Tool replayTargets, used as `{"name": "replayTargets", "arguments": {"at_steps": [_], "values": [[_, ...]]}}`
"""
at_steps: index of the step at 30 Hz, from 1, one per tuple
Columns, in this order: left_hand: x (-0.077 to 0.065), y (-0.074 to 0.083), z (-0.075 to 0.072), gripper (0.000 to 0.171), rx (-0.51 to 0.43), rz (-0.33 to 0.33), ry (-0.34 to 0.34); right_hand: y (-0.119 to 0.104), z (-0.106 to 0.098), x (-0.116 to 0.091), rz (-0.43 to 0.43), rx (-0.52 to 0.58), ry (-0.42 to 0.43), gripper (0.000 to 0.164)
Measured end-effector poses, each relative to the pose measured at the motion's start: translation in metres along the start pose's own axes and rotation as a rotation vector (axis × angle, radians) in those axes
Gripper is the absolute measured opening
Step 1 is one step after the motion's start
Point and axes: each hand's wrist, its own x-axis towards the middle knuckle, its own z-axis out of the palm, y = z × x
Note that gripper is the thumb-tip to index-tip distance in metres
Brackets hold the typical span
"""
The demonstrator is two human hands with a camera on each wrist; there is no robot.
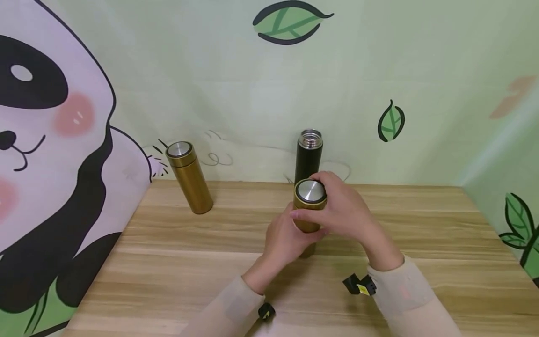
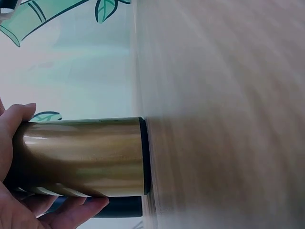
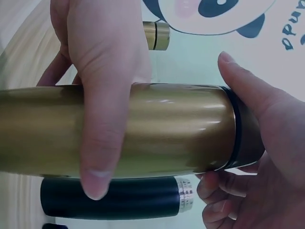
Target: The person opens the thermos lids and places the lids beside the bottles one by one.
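A gold thermos (image 1: 308, 226) with a silver-topped lid (image 1: 311, 191) is upright on the table in front of me. My left hand (image 1: 283, 236) grips its body, the thumb (image 3: 102, 148) lying across it in the right wrist view. Around the lid, my right hand (image 1: 347, 208) curls its thumb and fingers. The left wrist view shows the dark base (image 2: 146, 156) at the tabletop, touching or nearly so. Directly behind stands a black thermos (image 1: 308, 161) without a lid, its steel neck (image 1: 311, 139) bare; its lower part is hidden in the head view.
A second gold thermos (image 1: 191, 182), lid on, stands at the back left of the wooden table (image 1: 181, 281). Behind the table hangs a green backdrop (image 1: 236, 93) with a panda and leaves. A small dark object (image 3: 55, 226) lies at the right wrist view's lower edge.
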Motion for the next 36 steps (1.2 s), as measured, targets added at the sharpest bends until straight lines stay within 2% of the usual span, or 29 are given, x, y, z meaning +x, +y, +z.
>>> {"name": "replayTargets", "arguments": {"at_steps": [14, 24, 28, 36], "values": [[-0.002, -0.002, 0.001, 0.075, -0.001, -0.018, 0.016, -0.024, -0.013, 0.011, 0.043, -0.247, -0.089, 0.068], [-0.002, -0.004, -0.001, 0.074, -0.005, -0.014, -0.004, -0.038, -0.021, 0.026, -0.022, -0.45, -0.162, 0.063], [-0.001, -0.004, -0.001, 0.076, 0.009, 0.011, -0.009, -0.037, -0.022, 0.029, -0.046, -0.468, -0.182, 0.063], [0.001, -0.004, 0.0, 0.076, 0.036, 0.049, -0.012, -0.03, -0.025, 0.029, -0.06, -0.424, -0.197, 0.065]]}}
